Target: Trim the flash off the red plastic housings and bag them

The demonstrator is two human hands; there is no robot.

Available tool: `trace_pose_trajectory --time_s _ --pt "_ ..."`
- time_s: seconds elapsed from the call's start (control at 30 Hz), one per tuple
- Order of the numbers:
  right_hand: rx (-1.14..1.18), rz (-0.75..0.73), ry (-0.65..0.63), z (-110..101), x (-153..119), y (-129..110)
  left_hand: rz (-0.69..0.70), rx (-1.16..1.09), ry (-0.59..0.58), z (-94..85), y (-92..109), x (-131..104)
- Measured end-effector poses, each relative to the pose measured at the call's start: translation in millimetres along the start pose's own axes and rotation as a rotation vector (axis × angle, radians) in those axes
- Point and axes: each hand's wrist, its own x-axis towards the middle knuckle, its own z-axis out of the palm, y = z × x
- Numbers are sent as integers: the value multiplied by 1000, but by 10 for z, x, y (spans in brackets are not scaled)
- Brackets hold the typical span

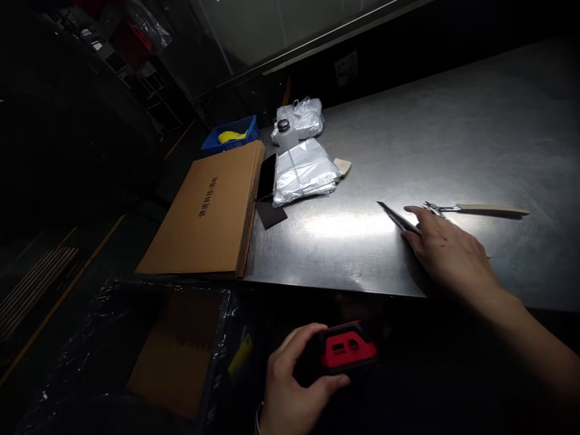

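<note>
Below the table's front edge, my left hand (299,377) grips a red and black plastic housing (348,349) between thumb and fingers. A rectangular hole and a round one show in its red face. Over the table's right part, my right hand (448,251) is closed on a slim, pointed metal tool (397,217), its dark tip pointing away to the left. Its rear end is hidden in the hand. Just beyond those fingers lie nippers (435,208) and a long tool with a cream handle (492,209); where they meet is partly covered.
Flat cardboard (203,211) is stacked at the steel table's (453,133) left end. Beside it are a phone (267,177), bagged white sheets (303,169), a pump bottle (286,136) and a blue bin (211,142). A plastic-lined crate (222,338) stands below left.
</note>
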Motion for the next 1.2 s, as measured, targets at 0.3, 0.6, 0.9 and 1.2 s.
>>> trace_pose_trajectory --time_s 0.3,0.6,0.9,1.2 --pt "628 101 -198 -207 -589 236 -98 -24 -77 -11 49 86" --pt "1345 780 -616 -221 -1134 199 -70 76 -144 31 115 79" --pt "1068 428 -299 -360 -1351 -324 211 378 -86 80 125 42" --pt "1045 270 -510 -214 -1359 -358 364 513 -102 48 128 19"
